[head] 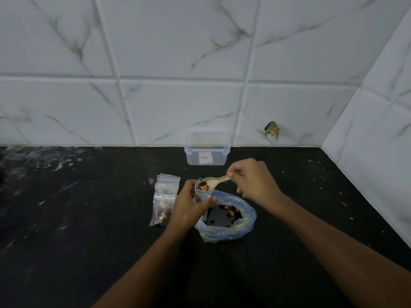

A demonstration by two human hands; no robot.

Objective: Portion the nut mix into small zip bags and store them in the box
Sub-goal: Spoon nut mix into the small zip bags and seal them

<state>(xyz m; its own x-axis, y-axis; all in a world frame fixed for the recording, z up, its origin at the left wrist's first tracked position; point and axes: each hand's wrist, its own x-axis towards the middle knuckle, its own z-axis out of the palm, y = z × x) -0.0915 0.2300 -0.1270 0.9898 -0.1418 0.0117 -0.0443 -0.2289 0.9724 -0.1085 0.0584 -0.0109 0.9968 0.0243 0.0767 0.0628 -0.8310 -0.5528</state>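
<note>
A small clear zip bag (201,193) stands open, a pale spoon (214,181) tipping nuts into its mouth. Below it lies a large blue-tinted bag (229,218) of nut mix. Filled bags (164,200) lie left; a clear box (207,150) stands behind

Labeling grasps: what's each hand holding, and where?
Left hand grips the small zip bag near its open top; right hand pinches the spoon by its handle end.
</note>
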